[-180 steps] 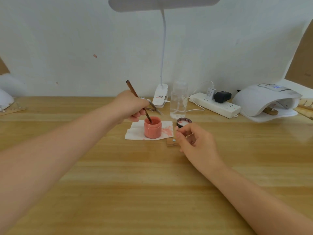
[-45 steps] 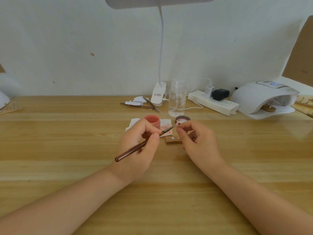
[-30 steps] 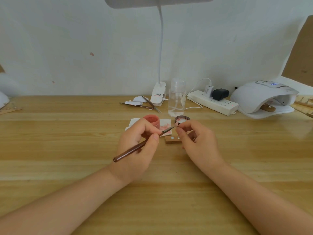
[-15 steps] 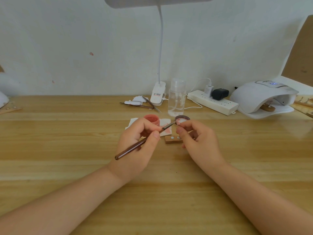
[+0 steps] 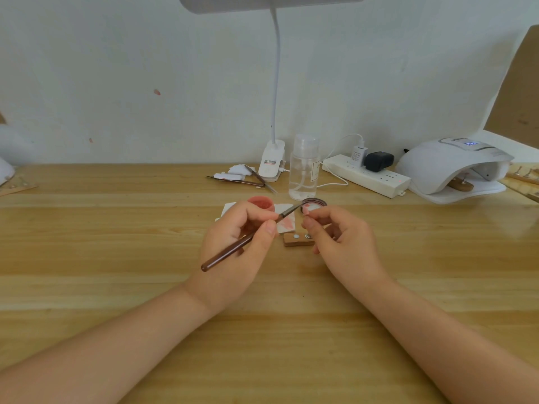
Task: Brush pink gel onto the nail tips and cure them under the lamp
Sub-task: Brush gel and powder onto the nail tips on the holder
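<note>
Lifted brush [image 5: 245, 243] from pot [image 5: 261, 203] to pink nail tip [image 5: 305, 210], left hand [image 5: 239, 246] in pen grip on handle, right hand [image 5: 338, 237] pinching tip above wooden holder [image 5: 297, 240] on tabletop [image 5: 116, 228], steadying it for strokes.

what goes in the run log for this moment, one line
stage: brushing gel | left hand: holds brush | right hand: pinches nail tip | brush tip: at nail tip | curing lamp: not yet used
</note>
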Demonstrator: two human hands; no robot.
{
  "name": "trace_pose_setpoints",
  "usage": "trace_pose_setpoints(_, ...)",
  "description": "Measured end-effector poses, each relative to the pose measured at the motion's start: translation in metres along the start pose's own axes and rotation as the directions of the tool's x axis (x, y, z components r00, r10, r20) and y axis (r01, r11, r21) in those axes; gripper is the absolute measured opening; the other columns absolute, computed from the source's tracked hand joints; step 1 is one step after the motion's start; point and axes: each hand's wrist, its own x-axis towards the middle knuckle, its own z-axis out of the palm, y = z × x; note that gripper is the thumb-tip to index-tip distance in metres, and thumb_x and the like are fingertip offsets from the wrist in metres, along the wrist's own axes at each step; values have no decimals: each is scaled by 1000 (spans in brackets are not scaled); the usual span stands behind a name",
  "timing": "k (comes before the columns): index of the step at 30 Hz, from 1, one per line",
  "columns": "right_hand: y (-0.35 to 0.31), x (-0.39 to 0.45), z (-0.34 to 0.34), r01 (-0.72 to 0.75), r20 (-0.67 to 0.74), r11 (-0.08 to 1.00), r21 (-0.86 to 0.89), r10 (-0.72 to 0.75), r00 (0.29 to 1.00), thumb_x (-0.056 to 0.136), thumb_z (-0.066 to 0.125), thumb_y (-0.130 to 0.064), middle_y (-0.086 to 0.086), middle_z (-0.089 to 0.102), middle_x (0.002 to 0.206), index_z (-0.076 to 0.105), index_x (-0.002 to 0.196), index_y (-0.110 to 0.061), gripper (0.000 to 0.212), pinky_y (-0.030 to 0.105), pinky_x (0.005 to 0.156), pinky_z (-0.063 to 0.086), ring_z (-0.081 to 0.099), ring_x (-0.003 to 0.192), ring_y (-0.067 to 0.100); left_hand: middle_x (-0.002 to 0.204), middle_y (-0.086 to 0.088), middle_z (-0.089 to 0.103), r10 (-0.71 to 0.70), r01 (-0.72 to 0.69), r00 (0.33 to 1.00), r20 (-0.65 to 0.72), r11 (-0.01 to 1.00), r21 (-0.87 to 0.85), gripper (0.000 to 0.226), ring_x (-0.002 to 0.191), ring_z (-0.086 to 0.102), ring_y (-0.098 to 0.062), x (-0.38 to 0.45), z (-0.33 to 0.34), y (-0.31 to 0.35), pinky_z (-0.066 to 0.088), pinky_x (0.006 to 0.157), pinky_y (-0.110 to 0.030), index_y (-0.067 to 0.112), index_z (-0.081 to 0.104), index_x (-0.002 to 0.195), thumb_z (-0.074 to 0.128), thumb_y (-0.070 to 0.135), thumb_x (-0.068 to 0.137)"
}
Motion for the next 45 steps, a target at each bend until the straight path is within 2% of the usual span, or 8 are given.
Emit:
trace_pose_setpoints(3,0,0,-1,23,-2,1000,-15,-23,1000,88,65,-19,-23,65,79,60,79,-45,28,24,56,47,60,59,16,106,-3,68,-52,53,998,28,998,-16,14,105,65,-26,0,2,-1,50,92,-48,33,65,93,58,37,82)
trace_pose_setpoints(9,1,1,0,22,-11,999,-25,-22,1000,88,65,-18,-28,64,82,59,80,-45,29,13,54,43,58,57,6,85,11,67,-14,15,1000,-14,998,54,12,90,63,-1,1,-3,0,44,78,-12,42,63,84,53,38,80)
trace_pose_setpoints(14,0,1,-1,31,-2,999,-18,-31,1000,88,65,-16,-28,64,82,58,80,-45,30,12,54,43,58,58,3,96,0,70,-50,50,999,17,999,-4,13,112,61,-19,1,1,0,49,93,-39,38,66,90,55,37,82)
trace_pose_setpoints(19,0,1,-1,33,-5,999,-16,-34,999,89,64,-17,-28,63,84,58,80,-45,31,11,54,42,58,58,2,82,15,68,-47,47,999,-9,997,63,11,89,63,-4,1,-2,-2,48,79,-25,38,62,83,51,41,81)
trace_pose_setpoints(26,1,0,-1,37,-6,999,10,-37,999,88,65,-15,-27,64,80,59,79,-45,32,9,53,40,57,55,1,92,2,71,-38,39,999,21,999,-33,10,115,60,-24,1,1,-1,48,95,-50,33,64,90,55,35,87)
trace_pose_setpoints(31,3,0,-1,41,-16,999,17,-41,999,89,64,-17,-25,65,80,59,78,-48,33,12,52,42,57,55,6,84,15,68,-44,45,999,-21,999,25,11,92,63,-4,1,-2,-1,48,81,-24,39,62,80,51,40,82)
trace_pose_setpoints(38,2,1,0,49,-19,999,8,-49,999,88,65,-20,-23,65,79,59,76,-51,34,19,52,47,59,56,12,84,6,70,-10,11,999,-34,999,30,8,111,62,-19,0,2,0,51,90,-44,34,62,85,54,37,87)
trace_pose_setpoints(45,3,0,-1,39,-32,999,-3,-39,999,88,65,-20,-13,66,82,60,80,-44,26,36,56,52,58,57,19,72,13,68,-4,7,1000,-28,996,86,15,84,63,-1,-2,4,6,49,79,-24,34,58,75,50,39,86)
